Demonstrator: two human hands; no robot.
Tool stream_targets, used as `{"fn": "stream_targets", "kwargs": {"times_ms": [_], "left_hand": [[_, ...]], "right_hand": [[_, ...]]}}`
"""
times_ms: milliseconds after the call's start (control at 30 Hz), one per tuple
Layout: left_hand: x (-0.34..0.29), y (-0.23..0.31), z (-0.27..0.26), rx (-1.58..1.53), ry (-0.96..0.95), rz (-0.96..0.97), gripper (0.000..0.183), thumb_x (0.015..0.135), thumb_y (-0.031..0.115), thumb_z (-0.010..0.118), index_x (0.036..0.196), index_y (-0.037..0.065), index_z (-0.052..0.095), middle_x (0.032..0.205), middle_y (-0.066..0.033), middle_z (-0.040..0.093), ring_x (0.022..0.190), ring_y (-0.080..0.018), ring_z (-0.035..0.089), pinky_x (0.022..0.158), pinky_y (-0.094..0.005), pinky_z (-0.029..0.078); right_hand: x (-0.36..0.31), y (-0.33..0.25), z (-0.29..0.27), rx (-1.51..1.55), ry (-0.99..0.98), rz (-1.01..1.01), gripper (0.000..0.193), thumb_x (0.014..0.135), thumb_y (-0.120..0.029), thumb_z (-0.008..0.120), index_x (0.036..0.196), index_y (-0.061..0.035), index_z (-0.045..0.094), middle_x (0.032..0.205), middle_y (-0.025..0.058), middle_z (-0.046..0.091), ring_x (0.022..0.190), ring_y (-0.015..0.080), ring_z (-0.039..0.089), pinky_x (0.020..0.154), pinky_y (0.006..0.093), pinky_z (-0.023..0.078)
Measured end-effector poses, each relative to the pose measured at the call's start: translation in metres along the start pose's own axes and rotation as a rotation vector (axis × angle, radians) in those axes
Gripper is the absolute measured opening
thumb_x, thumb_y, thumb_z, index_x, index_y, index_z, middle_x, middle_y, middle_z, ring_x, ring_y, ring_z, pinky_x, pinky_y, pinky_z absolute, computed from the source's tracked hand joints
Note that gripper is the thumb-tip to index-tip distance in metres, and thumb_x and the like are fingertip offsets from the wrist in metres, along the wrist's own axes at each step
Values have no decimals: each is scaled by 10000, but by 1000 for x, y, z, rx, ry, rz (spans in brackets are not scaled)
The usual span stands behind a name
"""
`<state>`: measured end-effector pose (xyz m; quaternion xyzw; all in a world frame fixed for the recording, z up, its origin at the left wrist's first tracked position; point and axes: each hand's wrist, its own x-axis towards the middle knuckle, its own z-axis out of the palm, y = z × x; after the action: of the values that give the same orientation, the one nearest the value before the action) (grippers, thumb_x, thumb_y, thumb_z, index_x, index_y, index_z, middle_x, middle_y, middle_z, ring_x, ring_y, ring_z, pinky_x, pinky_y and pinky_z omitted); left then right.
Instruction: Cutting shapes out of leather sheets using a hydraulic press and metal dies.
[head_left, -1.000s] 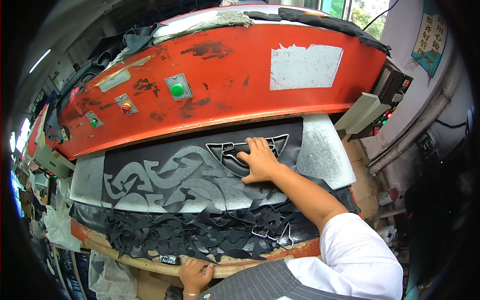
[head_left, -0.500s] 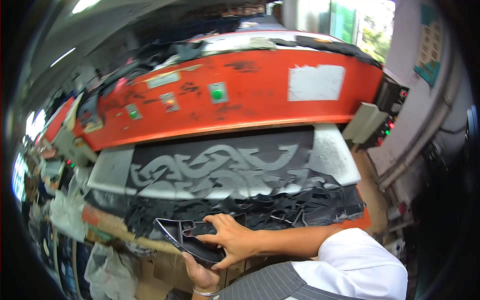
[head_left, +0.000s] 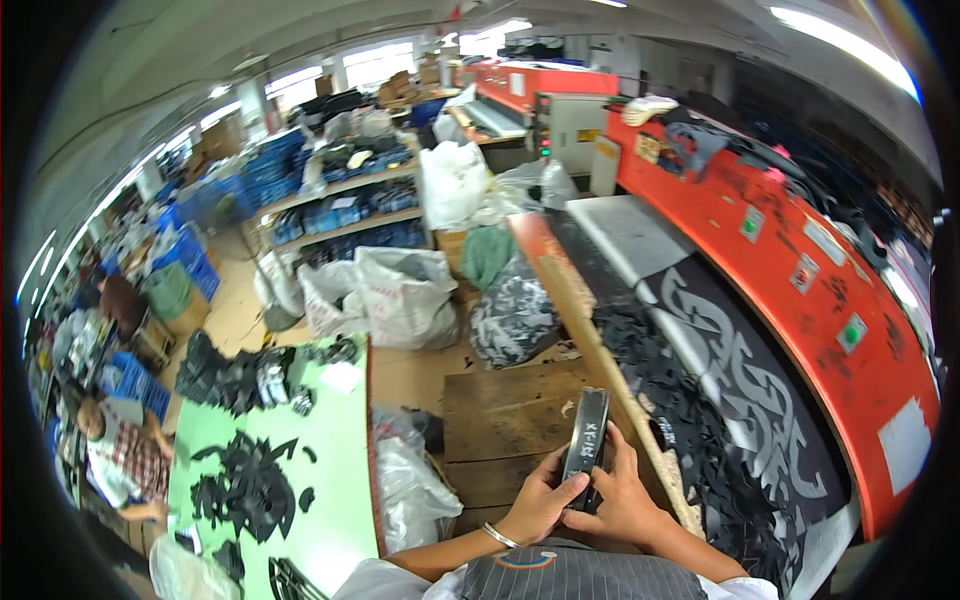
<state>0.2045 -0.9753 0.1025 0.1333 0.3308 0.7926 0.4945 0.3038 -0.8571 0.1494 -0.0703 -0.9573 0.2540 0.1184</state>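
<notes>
A black metal cutting die (head_left: 589,425) with pale markings along its side stands tilted between my two hands, low in the middle of the view. My left hand (head_left: 537,505), with a bangle at the wrist, is closed on its lower left side, the thumb pressed against it. Wrapped round its right side is my right hand (head_left: 625,490). The die's lower end is partly hidden by my fingers. To the right, dark sheet material (head_left: 750,370) with curved cut-out shapes lies on the white bed of an orange-red press.
The orange-red press (head_left: 790,240) has buttons on its front. Black scraps (head_left: 690,450) pile along its near edge. At left, a green table (head_left: 335,480) carries black pieces; a person (head_left: 125,455) is beside it. Stuffed bags (head_left: 405,300) and a wooden platform (head_left: 500,410) lie ahead.
My view has swung left, away from the press front, toward the green table and bags. The die has turned in my hands, its marked side now facing up; both hands still hold it.
</notes>
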Motion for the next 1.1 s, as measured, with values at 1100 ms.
{"fn": "stream_targets", "kwargs": {"times_ms": [1100], "left_hand": [[-95, -11, -116, -255, -182, -148, 319, 1018, 324, 445, 1173, 50, 496, 1061, -25, 587, 944, -101, 587, 817, -273, 501]], "right_hand": [[-18, -46, 92, 408, -136, -110, 633, 619, -345, 845, 1109, -6, 633, 1452, 247, 209, 1284, 374, 365, 1066, 464, 299]]}}
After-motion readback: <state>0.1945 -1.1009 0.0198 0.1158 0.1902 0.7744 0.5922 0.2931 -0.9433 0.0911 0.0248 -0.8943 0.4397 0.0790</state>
